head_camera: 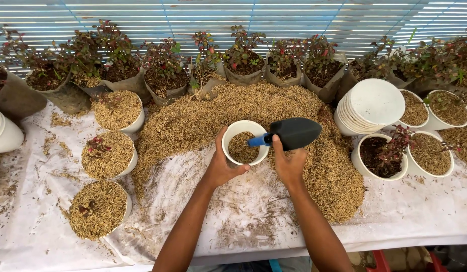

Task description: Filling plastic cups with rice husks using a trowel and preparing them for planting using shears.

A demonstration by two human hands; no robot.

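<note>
- Slatted shade netting fills the background, and below it a tabletop (419,211) under a white sheet carries everything, with dusty husk scattered across the cloth.
- At the far left edge a white pot (4,133) lies partly out of view; beside it three husk-filled pots (108,155) stand in a loose column, each with a small red-leaved seedling poking through, set well apart from the work spot.
- Along the back a row of grey grow bags (165,83) holds dark soil and red-green plants, lined close together and touching.
- A broad heap of rice husk (203,118) curves round the middle, near enough to scoop from on either side.
- The left hand (221,166) wraps the near rim of a small white pot (245,142), thumb over the edge and fingers curled round the wall, seemingly to steady it; the pot sits at the heap's inner edge, part filled with husk.
- The right hand (289,163) has its fingers closed on the blue handle of a black trowel (294,133), blade held level just beside the pot's rim and over the husk.
- Bare sheet lies in front of both forearms, giving open room toward the near edge.
- To the right a stack of empty white pots (372,106) leans on its side, next to a soil-filled pot with a seedling (382,156) and more husk-topped pots (447,108).
</note>
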